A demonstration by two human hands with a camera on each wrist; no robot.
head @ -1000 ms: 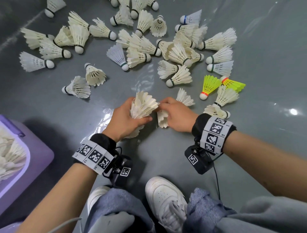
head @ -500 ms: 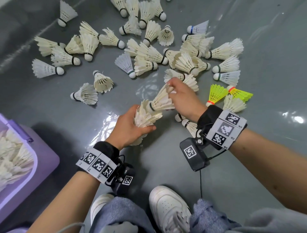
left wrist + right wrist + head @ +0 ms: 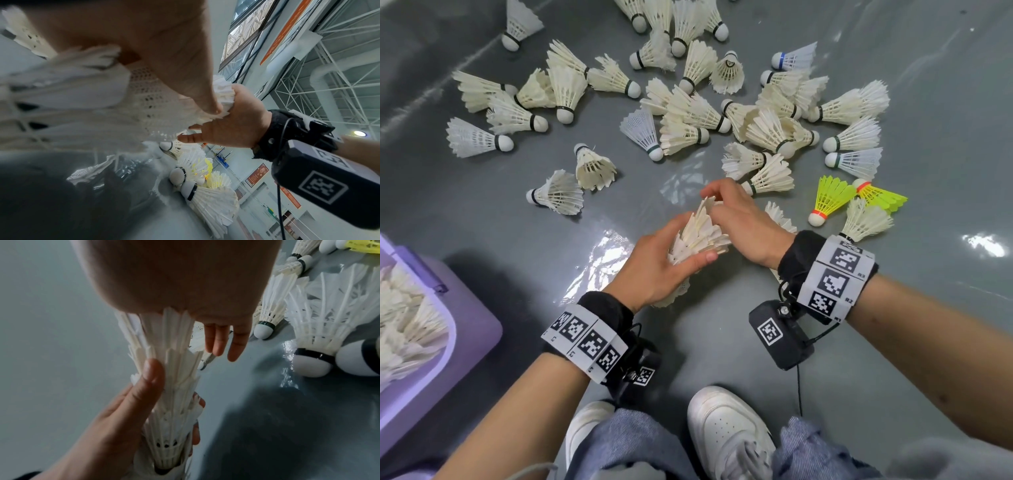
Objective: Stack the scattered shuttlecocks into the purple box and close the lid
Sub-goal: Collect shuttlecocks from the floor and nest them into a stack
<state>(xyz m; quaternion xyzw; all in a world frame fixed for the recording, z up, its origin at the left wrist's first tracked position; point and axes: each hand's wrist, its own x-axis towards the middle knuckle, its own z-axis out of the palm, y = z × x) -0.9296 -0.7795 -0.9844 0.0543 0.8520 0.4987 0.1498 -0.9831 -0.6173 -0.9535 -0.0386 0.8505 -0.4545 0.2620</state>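
Observation:
My left hand (image 3: 690, 240) grips a nested stack of white shuttlecocks (image 3: 705, 233), thumb on the near side, a little above the grey floor. My right hand (image 3: 726, 209) presses its palm on the feather end of the top shuttlecock; in the right wrist view its fingers (image 3: 218, 340) are straight beyond the stack (image 3: 174, 386). Many loose white shuttlecocks (image 3: 688, 113) lie scattered beyond the hands. Two yellow ones (image 3: 828, 198) lie at the right. The purple box (image 3: 479, 329) stands open at the left edge with stacked shuttlecocks inside; no lid shows.
My white shoes (image 3: 726, 425) and jeans-clad knees are just below the hands. Two shuttlecocks (image 3: 558, 192) lie apart on the left of the floor. More shuttlecocks (image 3: 780, 219) lie under my right wrist. The grey floor (image 3: 928, 342) is glossy.
My right hand picked a shuttlecock off the floor, set it cork-first at an angle into the stack, and now pushes it down in line. The left hand has kept its hold.

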